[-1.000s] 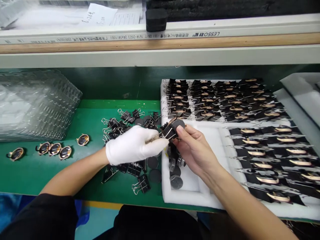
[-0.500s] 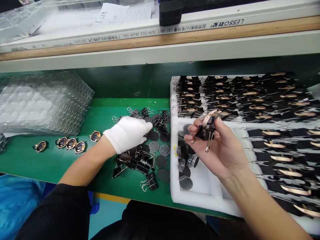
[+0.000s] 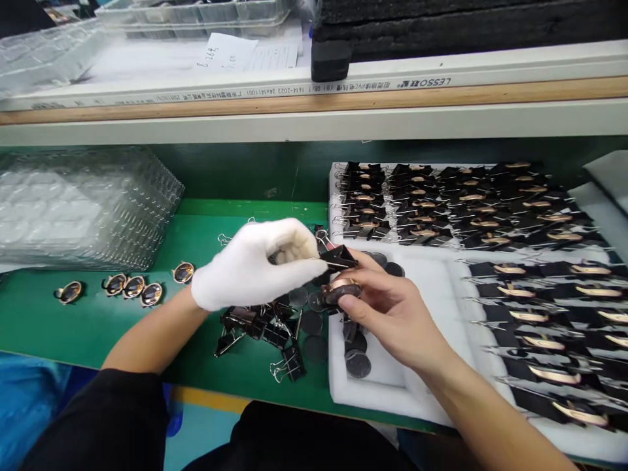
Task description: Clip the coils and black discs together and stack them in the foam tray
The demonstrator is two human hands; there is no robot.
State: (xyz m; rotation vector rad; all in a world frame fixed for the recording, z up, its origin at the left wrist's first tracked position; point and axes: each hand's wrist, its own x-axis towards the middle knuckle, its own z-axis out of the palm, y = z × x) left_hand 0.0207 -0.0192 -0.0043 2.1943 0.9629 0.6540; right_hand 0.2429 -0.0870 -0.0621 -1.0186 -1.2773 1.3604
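Observation:
My left hand, in a white glove, pinches a black binder clip by its wire handles. The clip is beside a round gold-rimmed piece, which looks like a watch case. Bare, my right hand grips that piece between thumb and fingers, with a dark disc against its lower face. Whether the clip touches the piece I cannot tell. Below my left hand lie several loose binder clips and dark round discs on the green table.
A white foam tray at right carries rows of clipped gold-rimmed pieces and loose discs. Several gold-rimmed pieces lie at left, before stacked clear plastic trays. A shelf edge crosses above the table.
My left hand has risen from the loose pile and moved right, now with a binder clip. My right hand has moved left and turned the gold-rimmed piece, bringing both hands together.

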